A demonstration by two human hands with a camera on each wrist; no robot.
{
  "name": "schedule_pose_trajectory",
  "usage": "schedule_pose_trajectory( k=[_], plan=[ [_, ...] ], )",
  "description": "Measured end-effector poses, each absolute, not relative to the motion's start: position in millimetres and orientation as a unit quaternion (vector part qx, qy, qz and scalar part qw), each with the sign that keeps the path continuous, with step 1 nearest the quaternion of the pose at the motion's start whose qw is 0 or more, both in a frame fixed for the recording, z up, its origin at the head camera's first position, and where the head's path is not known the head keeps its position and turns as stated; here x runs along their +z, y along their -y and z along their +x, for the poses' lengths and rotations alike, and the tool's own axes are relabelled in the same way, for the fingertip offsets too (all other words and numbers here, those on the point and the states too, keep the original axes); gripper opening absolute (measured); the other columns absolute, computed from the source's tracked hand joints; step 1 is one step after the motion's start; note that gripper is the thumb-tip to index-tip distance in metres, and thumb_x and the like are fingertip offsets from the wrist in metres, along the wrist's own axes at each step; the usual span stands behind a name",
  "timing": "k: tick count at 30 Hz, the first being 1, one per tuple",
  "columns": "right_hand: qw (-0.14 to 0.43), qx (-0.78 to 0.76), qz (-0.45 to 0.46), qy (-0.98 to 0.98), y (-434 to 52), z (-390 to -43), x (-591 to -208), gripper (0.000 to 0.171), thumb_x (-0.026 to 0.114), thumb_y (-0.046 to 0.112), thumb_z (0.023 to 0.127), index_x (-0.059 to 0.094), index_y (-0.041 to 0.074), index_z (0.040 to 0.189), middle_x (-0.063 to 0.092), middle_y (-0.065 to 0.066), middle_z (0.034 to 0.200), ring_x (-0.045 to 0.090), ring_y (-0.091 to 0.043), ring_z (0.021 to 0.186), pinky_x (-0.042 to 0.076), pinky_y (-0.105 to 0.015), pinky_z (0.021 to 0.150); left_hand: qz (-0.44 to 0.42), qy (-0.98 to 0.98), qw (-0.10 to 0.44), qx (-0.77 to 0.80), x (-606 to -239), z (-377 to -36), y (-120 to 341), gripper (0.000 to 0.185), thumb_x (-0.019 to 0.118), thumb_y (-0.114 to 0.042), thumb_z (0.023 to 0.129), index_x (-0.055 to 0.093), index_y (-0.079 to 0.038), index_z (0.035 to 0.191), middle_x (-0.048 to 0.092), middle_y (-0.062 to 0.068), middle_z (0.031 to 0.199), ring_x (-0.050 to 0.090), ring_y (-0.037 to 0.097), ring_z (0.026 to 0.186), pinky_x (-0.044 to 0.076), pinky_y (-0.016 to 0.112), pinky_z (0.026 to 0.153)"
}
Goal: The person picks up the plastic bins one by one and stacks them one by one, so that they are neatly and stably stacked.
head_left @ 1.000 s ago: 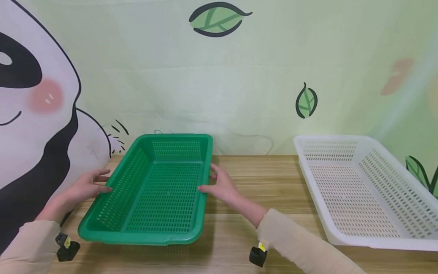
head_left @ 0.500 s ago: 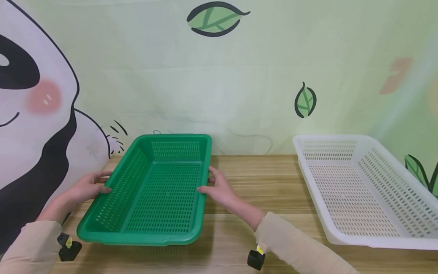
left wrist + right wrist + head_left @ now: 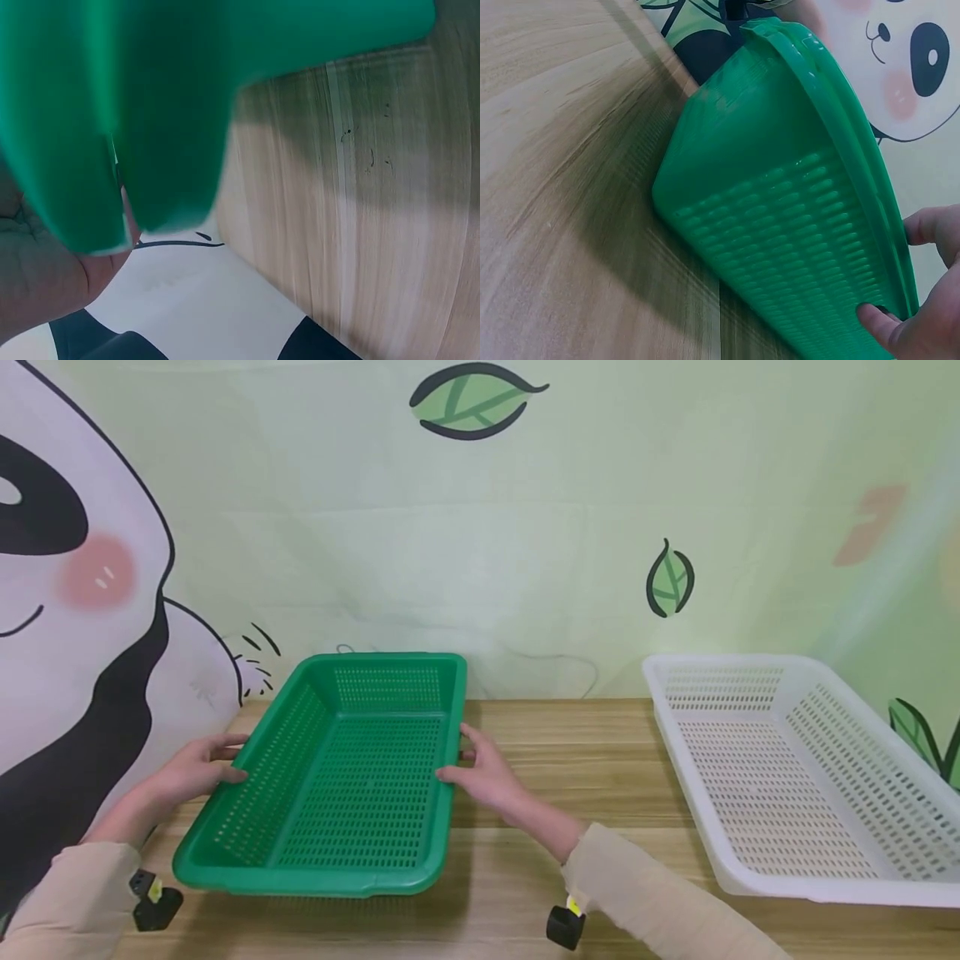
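1. Head view: a green basket (image 3: 337, 777) sits on the wooden bench (image 3: 547, 760), its far end by the panda wall. The left hand (image 3: 191, 770) grips the basket's left rim, thumb over the edge; the right hand (image 3: 483, 768) grips its right rim the same way. A white basket (image 3: 795, 777) stands well apart from the green basket, on its right.
2. Left wrist view: the green basket (image 3: 150, 112) fills the top, blurred. The left hand (image 3: 45, 277) presses against it from below; the bench (image 3: 352, 210) lies beside it.
3. Right wrist view: the right hand (image 3: 922, 300) clamps the green basket's (image 3: 795, 202) rim between thumb and fingers, with the bench (image 3: 562, 195) under the basket.
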State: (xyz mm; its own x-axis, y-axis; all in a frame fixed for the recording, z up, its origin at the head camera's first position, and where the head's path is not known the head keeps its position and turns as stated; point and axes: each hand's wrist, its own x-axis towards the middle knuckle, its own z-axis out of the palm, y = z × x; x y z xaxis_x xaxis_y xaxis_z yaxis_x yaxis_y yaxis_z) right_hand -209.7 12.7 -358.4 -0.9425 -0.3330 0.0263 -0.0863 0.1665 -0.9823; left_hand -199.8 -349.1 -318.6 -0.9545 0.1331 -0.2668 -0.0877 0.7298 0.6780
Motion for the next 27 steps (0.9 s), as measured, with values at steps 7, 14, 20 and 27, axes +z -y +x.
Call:
schedule_pose_trajectory(
  k=[7,14,20,27],
  plan=[
    [0.09,-0.629,-0.14,-0.76,-16,-209,-357,0.074,0.065,0.005,0.078,0.024,-0.002,0.14,0.039,-0.021,0.13,0.044,-0.033,0.113,0.049,-0.037,0.082,0.016,-0.918,0.15,0.367,-318,-200,346,0.06,0.048,-0.007,0.088,0.018,0.016,0.135,0.03,0.04,0.13,0.053,0.035,0.103,0.048,0.046,0.084],
    [0.083,-0.624,-0.146,-0.763,-20,-209,-358,0.071,0.064,0.006,0.079,0.028,0.0,0.14,0.041,-0.02,0.129,0.045,-0.033,0.112,0.049,-0.035,0.081,0.031,-0.916,0.151,0.37,-317,-201,343,0.06,0.048,-0.006,0.088,0.018,0.017,0.134,0.029,0.041,0.13,0.052,0.039,0.105,0.048,0.047,0.083],
    [0.081,-0.62,-0.139,-0.768,-22,-210,-359,0.072,0.065,0.007,0.079,0.027,0.0,0.14,0.039,-0.02,0.131,0.045,-0.034,0.114,0.05,-0.037,0.081,0.032,-0.915,0.154,0.372,-319,-201,341,0.061,0.048,-0.006,0.089,0.016,0.016,0.135,0.027,0.041,0.131,0.049,0.043,0.107,0.047,0.049,0.084],
    [0.08,-0.615,-0.134,-0.773,-26,-211,-359,0.072,0.065,0.007,0.079,0.027,0.0,0.14,0.039,-0.02,0.131,0.047,-0.032,0.111,0.051,-0.035,0.078,0.034,-0.913,0.156,0.376,-320,-203,340,0.061,0.049,-0.007,0.09,0.016,0.016,0.136,0.028,0.04,0.131,0.049,0.043,0.108,0.048,0.048,0.083]
  ],
)
